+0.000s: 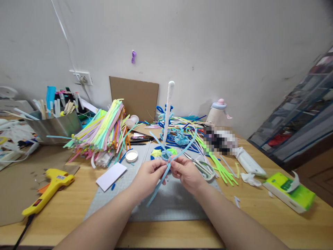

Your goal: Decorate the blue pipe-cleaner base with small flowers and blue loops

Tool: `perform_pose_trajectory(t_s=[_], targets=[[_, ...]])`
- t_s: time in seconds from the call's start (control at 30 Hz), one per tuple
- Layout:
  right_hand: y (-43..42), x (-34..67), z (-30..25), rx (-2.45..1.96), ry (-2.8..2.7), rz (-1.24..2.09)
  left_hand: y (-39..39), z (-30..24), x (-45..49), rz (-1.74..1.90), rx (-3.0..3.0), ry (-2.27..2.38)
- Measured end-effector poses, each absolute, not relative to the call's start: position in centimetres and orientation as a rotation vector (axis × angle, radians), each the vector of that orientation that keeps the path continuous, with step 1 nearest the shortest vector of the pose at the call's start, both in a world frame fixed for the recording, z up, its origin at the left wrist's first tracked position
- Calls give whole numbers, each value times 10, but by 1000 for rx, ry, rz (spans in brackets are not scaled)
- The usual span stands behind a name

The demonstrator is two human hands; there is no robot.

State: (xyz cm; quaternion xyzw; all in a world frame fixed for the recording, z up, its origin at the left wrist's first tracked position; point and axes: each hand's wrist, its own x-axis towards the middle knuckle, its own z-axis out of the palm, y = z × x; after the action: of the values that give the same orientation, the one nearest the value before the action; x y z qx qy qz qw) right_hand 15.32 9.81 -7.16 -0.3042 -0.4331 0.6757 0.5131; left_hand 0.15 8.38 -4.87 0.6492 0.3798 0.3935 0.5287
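Note:
My left hand (148,175) and my right hand (186,173) meet over a grey cutting mat (179,203), both pinched on light blue pipe cleaners (158,189) that cross between the fingers. One end trails down toward me, others stick up and to the right. Just beyond the fingers lies a small blue and yellow pipe-cleaner piece (162,152).
A big pile of coloured pipe cleaners (104,133) lies left of the mat. A yellow glue gun (48,189) rests at the left, scissors (203,166) right of my hands, a green tissue pack (290,191) at far right, a white upright stem (168,107) behind, a metal tool holder (56,121) back left.

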Motion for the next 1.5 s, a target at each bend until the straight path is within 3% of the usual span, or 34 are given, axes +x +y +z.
perform_pose_trajectory(t_s=[0.4,0.87,1.27,1.5], targets=[[94,146,-77,-771,-1020,1570,81,-52,6,785,907,666],[91,143,-77,-682,-1036,1468,74,-58,-1,1199,2125,1229],[92,142,-78,-730,-1073,1494,74,-51,-2,1328,2239,1169],[89,144,-73,-728,-1161,1487,75,-46,2,1225,1833,1184]])
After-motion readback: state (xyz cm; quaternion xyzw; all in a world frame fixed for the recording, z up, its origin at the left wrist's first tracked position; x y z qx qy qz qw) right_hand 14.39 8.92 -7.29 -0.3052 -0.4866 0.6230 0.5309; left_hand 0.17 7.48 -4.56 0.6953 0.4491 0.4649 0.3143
